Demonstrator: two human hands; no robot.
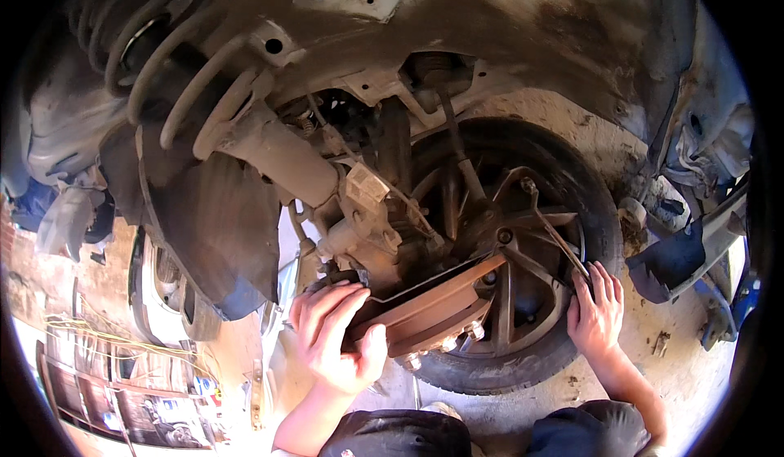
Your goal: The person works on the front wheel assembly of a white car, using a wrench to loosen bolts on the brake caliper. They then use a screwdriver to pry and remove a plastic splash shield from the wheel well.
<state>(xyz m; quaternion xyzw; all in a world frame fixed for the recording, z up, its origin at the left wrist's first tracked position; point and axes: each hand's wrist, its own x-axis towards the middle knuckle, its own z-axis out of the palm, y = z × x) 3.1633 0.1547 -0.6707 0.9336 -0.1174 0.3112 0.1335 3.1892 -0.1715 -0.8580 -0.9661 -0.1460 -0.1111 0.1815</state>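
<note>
My left hand (336,338) is at the left edge of a rusty brake disc (433,306), fingers over its far side and thumb on the near side. Wheel studs and nuts (469,334) stick out from the disc's near face. My right hand (596,314) pinches the near end of a long, thin metal wrench (557,235). Its bent head lies over the spokes of a wheel (600,212) that rests flat on the ground under the hub. Part of the handle is hidden by my fingers.
Above the disc is a strut (282,151) with a rusty coil spring (167,98). A tie rod (451,130) and the fender (555,57) frame the wheel well. A dark splash liner (212,228) hangs left. My knees (396,434) are close to the tyre.
</note>
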